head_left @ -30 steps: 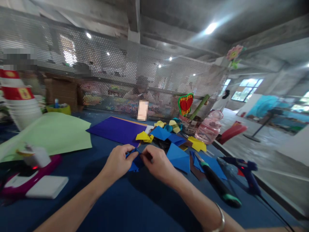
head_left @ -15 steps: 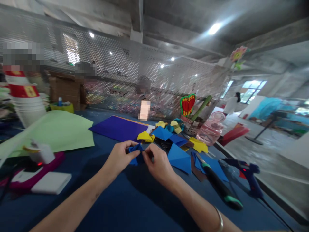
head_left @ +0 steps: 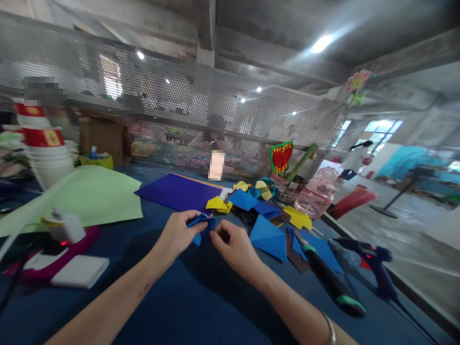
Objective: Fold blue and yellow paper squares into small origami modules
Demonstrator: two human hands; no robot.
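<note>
Above the dark blue tabletop, a small piece of folded blue paper (head_left: pixel 207 225) is held up in front of me. My left hand (head_left: pixel 180 233) pinches its left side between thumb and fingers. My right hand (head_left: pixel 234 245) is curled, with thumb and fingertips closed at the paper's lower right edge; the exact contact there is partly hidden. Just beyond the hands lie a folded yellow paper piece (head_left: pixel 217 204) and a folded blue paper piece (head_left: pixel 243 199). A larger creased blue paper square (head_left: pixel 269 238) lies right of my right hand.
Purple sheets (head_left: pixel 178 190) and a pale green sheet (head_left: pixel 111 194) lie behind, left. At right are a black-and-green-handled tool (head_left: pixel 332 280), a glue gun (head_left: pixel 377 266) and a pink clear bottle (head_left: pixel 316 196). A power strip (head_left: pixel 39 261) and paper cups (head_left: pixel 50 160) stand left. A mesh screen (head_left: pixel 172 105) rises behind.
The blue paper has tilted and its folded top now looks flatter and wider. My right fingertips have shifted slightly down along its edge. The whole view has moved a little.
</note>
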